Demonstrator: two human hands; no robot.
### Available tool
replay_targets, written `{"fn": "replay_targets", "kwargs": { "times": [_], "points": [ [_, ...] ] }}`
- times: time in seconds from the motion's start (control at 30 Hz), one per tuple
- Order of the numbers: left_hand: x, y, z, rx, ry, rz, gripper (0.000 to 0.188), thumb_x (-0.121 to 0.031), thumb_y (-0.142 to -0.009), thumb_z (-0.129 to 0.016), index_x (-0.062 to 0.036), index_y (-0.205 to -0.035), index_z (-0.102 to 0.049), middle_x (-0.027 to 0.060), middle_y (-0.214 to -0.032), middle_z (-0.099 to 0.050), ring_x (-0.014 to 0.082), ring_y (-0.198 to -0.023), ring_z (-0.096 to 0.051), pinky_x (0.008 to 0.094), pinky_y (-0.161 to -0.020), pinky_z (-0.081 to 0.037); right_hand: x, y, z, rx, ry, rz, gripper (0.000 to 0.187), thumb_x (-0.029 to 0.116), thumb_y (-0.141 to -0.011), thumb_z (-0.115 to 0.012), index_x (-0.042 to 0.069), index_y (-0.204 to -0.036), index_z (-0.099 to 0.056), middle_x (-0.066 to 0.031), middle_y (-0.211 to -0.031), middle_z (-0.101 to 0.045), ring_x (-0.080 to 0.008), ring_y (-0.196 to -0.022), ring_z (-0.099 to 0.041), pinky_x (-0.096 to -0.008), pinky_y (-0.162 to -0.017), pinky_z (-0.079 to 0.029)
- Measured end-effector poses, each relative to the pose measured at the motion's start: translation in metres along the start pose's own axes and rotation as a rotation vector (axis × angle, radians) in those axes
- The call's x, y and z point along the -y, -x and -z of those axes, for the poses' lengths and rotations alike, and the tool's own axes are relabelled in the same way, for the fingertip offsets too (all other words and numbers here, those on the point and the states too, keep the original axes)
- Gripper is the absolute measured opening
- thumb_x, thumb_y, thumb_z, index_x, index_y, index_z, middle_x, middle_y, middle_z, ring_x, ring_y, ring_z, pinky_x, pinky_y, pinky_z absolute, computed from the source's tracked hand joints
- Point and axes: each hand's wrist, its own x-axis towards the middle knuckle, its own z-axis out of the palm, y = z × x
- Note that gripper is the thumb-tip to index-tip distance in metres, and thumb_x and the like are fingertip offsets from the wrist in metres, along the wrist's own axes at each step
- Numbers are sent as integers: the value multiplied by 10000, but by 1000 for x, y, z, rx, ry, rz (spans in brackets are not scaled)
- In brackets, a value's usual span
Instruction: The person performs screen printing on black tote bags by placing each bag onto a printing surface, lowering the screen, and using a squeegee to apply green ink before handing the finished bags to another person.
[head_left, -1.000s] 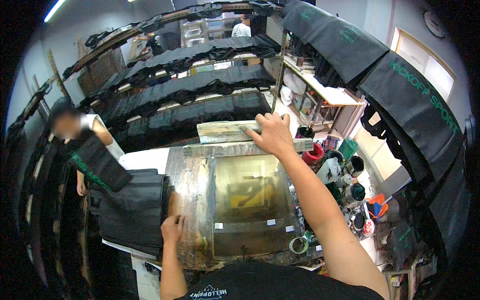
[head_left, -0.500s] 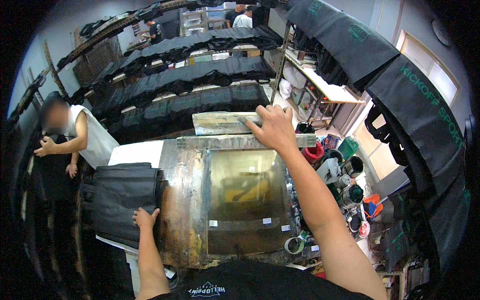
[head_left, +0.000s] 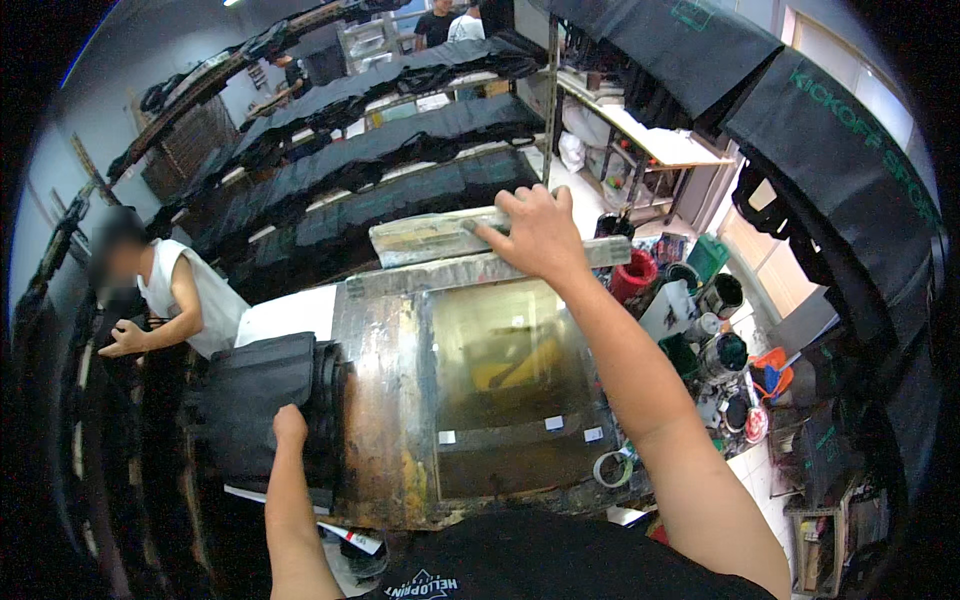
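Right grip (head_left: 540,232) is clamped on the pale board (head_left: 430,237), which pokes out to its left past the screen's (head_left: 515,390) far end. Left grip (head_left: 289,425) is over the black fabric stack (head_left: 250,390); fingers hidden, can't tell if it's pinching.

A stack of black fabric pieces (head_left: 255,375) is lying beneath the left hand (head_left: 290,425). A pale, paint-stained bar (head_left: 425,240) is jutting leftward from the gripping right hand (head_left: 540,232); a yellowish, translucent framed screen (head_left: 510,405) is spreading out on that hand's near side.
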Motion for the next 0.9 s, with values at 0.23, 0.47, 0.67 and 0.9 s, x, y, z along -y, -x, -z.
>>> {"fn": "replay_targets", "kwargs": {
  "times": [0.23,0.47,0.67,0.9],
  "points": [
    [12,-27,-13,-380,-9,0,100,-130,-927,-644,-43,-895,-683,165,-878,-731,372,-809,-734,454,-706,-602,2,-4,6,20,-20,7,454,545,-890,-657,91,-916,-662,-107,-852,-647,-299,-928,-619,-508,-867,-377],
    [-23,17,-49,-315,136,-42,305,-300,-1012,-586,-46,-883,-696,180,-893,-711,389,-868,-706,493,-761,-563,0,3,3,25,7,6,448,539,-886,-662,98,-965,-664,-104,-879,-646,-295,-947,-612,-508,-878,-382],
    [-3,11,-28,-326,234,13,319,-281,-1021,-566,-29,-929,-739,230,-928,-722,412,-878,-710,507,-759,-564,5,4,9,31,-14,-10,523,598,-912,-611,88,-971,-708,-109,-898,-686,-275,-945,-614,-488,-893,-382],
    [-24,28,122,-353,135,-329,313,-280,-993,-584,-37,-928,-770,209,-925,-740,405,-879,-713,514,-802,-562,4,12,7,-7,-12,-1,515,593,-906,-617,90,-975,-707,-108,-895,-693,-275,-942,-616,-491,-913,-376]
  ]
}}
